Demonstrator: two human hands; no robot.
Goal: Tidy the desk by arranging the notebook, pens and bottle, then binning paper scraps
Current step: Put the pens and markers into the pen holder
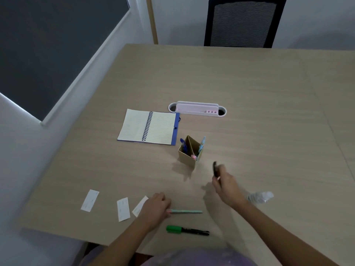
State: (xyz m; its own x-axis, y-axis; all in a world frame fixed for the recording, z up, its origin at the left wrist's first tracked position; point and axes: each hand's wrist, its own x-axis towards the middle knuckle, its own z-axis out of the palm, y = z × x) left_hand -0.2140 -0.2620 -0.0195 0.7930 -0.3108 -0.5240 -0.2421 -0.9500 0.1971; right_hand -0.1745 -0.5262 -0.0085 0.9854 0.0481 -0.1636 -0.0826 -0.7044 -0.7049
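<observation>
Right hand (226, 184) raised above the bench (249, 83), fingers clenched around a dark pen (215, 168), blurred, just right of the cardboard pen holder (190, 152). Left hand (155, 205) resting low on the bench, fingers curled over one end of a pale green pen (185, 211) lying flat; cannot tell whether truly gripped or only touched. Nearer the bench edge, a green-capped black marker (187, 230), lying flat, apart from both hands. Inside the holder, a blue pen (183, 145) in the left compartment, a light blue pen (201, 145) in the right. Open spiral notebook (148, 127) lying flat behind and left of the holder, near a white cable tray (197, 109). Three paper scraps (123, 209) in a row left of the left hand, the nearest partly hidden beneath it. Clear plastic bottle (261, 196) on its side, just right of the right forearm. Black mesh chair (244, 22) at the far bench edge.
</observation>
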